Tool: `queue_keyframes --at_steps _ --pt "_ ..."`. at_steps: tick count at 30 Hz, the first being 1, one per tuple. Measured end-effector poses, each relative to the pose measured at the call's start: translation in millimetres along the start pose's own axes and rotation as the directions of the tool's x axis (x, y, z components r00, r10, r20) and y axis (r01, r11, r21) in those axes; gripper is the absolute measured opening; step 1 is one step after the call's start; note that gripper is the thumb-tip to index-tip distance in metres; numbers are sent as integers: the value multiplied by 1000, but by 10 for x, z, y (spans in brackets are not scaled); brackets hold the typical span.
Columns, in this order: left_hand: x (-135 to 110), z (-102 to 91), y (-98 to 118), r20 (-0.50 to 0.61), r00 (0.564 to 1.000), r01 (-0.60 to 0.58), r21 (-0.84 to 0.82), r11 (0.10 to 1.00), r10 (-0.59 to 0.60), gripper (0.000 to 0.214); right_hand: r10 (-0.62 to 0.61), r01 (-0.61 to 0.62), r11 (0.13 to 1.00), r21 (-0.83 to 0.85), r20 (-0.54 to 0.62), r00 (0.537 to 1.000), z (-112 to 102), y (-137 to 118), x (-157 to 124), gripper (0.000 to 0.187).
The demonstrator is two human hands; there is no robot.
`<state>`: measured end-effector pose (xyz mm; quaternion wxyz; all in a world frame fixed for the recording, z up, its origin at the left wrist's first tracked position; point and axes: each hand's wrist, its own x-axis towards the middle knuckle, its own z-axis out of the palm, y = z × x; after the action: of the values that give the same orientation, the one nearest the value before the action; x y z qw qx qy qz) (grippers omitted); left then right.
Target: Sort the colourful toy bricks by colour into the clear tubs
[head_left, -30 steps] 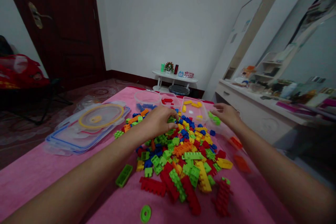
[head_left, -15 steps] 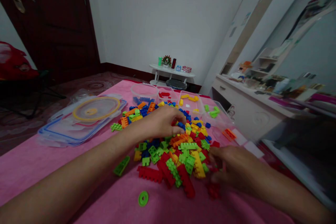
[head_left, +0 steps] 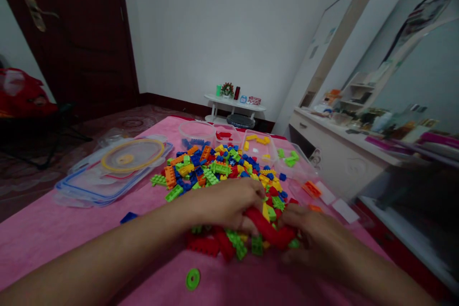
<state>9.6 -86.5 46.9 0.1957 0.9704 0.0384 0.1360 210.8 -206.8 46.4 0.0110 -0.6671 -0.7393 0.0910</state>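
Observation:
My left hand [head_left: 238, 203] is over the front of a loose pile of plastic building blocks [head_left: 220, 167], its fingers closed on a long red building block [head_left: 263, 227]. At the right end of that red piece, my right hand [head_left: 304, 229] has its thumb and fingers closed around it, partly blurred. Whether the red part is one block or two joined ones cannot be made out. Under and beside my hands lie red, green and yellow blocks, some hidden. A green ring-shaped wheel [head_left: 192, 278] rests on the pink cloth nearer to me.
Clear boxes with sorted blocks stand behind the pile: blue [head_left: 195, 141], red [head_left: 224, 136], yellow [head_left: 258, 143] and green [head_left: 289, 157]. Orange blocks [head_left: 311, 189] lie at the right. Stacked box lids [head_left: 118, 172] cover the left side of the pink cloth [head_left: 154, 272].
My left hand has come back from the middle of the pile toward me and gripped a long red block. My right hand has raised a red piece against it. A blue block now lies at left.

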Motion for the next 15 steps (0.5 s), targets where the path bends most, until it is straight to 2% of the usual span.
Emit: queue_keyframes --at_steps 1,2,4,6,8,11,13,15 --pt "6 -79 -71 -84 993 75 -93 993 -83 16 1 0 1000 25 -38 999 -93 -16 71 20" --pt "10 -148 -147 -165 967 156 -212 965 -193 19 0 6 998 60 -87 996 -184 -37 160 24" --pt "13 -238 -295 -251 861 274 -503 820 -442 26 -8 42 984 171 -197 980 -343 -90 385 34" --pt "6 -264 -417 -218 781 246 -754 609 -585 29 2 106 937 334 -307 952 -445 -158 645 39" --pt "-4 -250 -502 -156 744 180 -889 420 -650 30 52 169 838 519 -384 922 -478 -237 898 40" --pt "-7 -211 -569 -64 710 91 -979 181 -702 30 165 235 609 758 -411 897 -409 -355 1191 41" --pt "0 -187 -595 44 730 55 -998 -6 -682 31 200 272 450 850 -393 897 -320 -421 1303 39" --pt "11 -162 -620 141 771 46 -985 -166 -621 38 183 292 359 887 -373 910 -233 -465 1350 36"
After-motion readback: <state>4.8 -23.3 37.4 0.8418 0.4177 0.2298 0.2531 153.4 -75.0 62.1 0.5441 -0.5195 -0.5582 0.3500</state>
